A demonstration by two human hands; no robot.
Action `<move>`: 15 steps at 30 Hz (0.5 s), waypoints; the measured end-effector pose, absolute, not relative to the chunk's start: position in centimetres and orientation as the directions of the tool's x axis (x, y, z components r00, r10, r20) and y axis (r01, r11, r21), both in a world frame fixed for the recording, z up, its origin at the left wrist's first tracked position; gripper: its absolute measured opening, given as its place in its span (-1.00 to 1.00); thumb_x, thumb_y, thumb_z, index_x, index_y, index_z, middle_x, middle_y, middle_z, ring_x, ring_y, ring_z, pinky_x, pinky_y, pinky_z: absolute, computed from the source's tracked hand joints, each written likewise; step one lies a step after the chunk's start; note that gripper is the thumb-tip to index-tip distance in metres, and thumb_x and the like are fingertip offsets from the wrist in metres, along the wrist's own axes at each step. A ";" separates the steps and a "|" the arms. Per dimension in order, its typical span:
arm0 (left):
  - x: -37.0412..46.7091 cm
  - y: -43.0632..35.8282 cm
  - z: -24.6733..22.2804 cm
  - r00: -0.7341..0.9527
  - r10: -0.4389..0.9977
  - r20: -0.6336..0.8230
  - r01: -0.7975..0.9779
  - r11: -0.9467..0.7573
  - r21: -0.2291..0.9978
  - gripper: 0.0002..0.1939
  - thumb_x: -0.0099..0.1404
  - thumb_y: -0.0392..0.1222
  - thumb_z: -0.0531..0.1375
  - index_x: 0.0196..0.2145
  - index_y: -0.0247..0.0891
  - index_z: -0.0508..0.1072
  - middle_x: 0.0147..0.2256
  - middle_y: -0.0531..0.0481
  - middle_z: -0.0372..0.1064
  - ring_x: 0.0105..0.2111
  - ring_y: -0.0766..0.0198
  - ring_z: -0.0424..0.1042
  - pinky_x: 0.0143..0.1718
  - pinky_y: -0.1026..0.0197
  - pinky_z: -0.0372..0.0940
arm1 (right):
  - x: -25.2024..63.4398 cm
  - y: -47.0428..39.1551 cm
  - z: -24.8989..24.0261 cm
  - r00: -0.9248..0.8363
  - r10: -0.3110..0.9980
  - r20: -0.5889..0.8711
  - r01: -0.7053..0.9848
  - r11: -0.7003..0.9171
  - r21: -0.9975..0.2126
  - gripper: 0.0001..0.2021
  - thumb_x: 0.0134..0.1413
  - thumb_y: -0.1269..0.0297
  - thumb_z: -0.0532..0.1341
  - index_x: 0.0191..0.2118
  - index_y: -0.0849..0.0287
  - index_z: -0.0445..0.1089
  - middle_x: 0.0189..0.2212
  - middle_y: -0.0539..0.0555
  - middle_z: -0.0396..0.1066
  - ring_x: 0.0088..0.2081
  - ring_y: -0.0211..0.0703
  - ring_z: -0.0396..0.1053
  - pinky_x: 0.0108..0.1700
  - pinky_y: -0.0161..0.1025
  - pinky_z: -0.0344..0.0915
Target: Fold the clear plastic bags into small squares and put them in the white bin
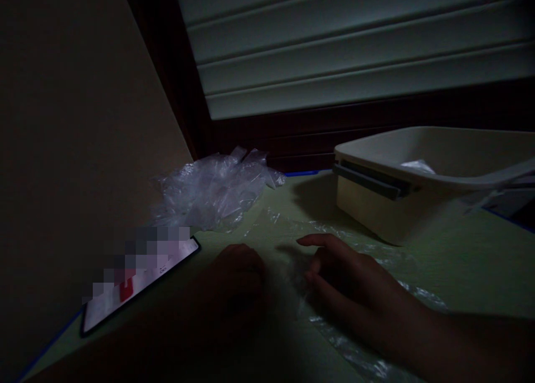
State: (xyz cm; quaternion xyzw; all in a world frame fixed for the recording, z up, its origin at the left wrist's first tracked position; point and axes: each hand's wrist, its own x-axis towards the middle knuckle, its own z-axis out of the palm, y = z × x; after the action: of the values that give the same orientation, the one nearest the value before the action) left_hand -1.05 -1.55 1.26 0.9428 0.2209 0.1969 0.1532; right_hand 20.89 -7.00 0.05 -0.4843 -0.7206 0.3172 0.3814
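Over the middle of the table, my left hand [240, 280] is dark in shadow with its fingers curled closed; whatever may be inside them is hidden. Facing it is my right hand [359, 291], with the index finger stretched out and the thumb apart from it. Nothing shows between those fingers. Beneath and around my right hand lies a thin clear plastic bag or sheet [349, 347], spread flat on the table. Its near edge runs out of view at the bottom.
A heap of crumpled clear plastic [213, 190] lies against the wall at the back left. A lit phone or tablet [144, 285] rests at the left. The pale bin [368, 207] at the right holds some clear plastic [418, 165]. Behind the green table [480, 266] is a slatted shutter [355, 43].
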 end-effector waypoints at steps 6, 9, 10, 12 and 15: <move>-0.7 -1.7 1.6 0.845 0.430 0.318 0.384 -0.902 0.198 -0.81 0.28 -0.33 0.08 -0.50 -0.30 0.26 -0.38 -0.01 0.27 -0.35 0.24 0.22 -0.27 0.18 0.16 | 20.8 -6.7 0.3 -0.238 0.939 0.248 0.551 0.341 -0.762 -0.79 0.19 0.41 0.01 -0.06 0.15 0.19 -0.48 -0.04 0.32 -0.47 -0.25 0.32 -0.45 -0.34 0.24; -0.6 -1.9 1.8 0.844 0.431 0.321 0.405 -0.902 0.147 -0.85 0.27 -0.32 0.09 -0.47 -0.31 0.28 -0.34 -0.04 0.28 -0.32 0.21 0.23 -0.23 0.15 0.17 | 21.0 -6.8 0.3 -0.248 0.925 0.287 0.607 0.379 -0.698 -0.75 0.12 0.46 0.06 -0.07 0.16 0.22 -0.32 0.05 0.35 -0.34 -0.20 0.36 -0.31 -0.27 0.33; -0.6 -2.0 1.8 0.835 0.439 0.330 0.416 -0.898 0.143 -0.88 0.27 -0.31 0.09 -0.44 -0.31 0.30 -0.31 -0.05 0.29 -0.29 0.20 0.24 -0.21 0.13 0.18 | 21.1 -6.8 0.3 -0.255 0.910 0.328 0.630 0.413 -0.657 -0.72 0.10 0.48 0.07 -0.05 0.16 0.22 -0.24 0.10 0.34 -0.26 -0.17 0.37 -0.24 -0.23 0.34; -0.7 -2.2 1.8 0.818 0.457 0.351 0.436 -0.889 0.142 -0.92 0.28 -0.30 0.09 -0.38 -0.32 0.34 -0.23 -0.08 0.30 -0.24 0.17 0.26 -0.15 0.10 0.19 | 21.4 -7.0 0.1 -0.283 0.849 0.446 0.664 0.508 -0.548 -0.66 0.08 0.50 0.06 0.00 0.17 0.21 -0.10 0.19 0.28 -0.11 -0.10 0.33 -0.13 -0.18 0.33; -0.8 -2.2 1.6 0.816 0.472 0.334 0.454 -0.881 0.137 -0.91 0.29 -0.32 0.07 -0.35 -0.31 0.36 -0.20 -0.08 0.29 -0.23 0.17 0.27 -0.13 0.08 0.22 | 21.6 -7.4 0.1 -0.386 0.700 0.601 0.646 0.670 -0.366 -0.62 0.09 0.49 0.02 0.05 0.18 0.22 -0.04 0.22 0.30 -0.02 -0.03 0.28 -0.10 -0.12 0.31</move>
State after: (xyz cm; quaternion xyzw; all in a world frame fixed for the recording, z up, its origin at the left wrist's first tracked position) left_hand -0.78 -2.18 1.61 0.9525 0.2430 0.1818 0.0257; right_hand 21.63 -7.37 0.11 -0.4045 -0.8318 0.0357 0.3786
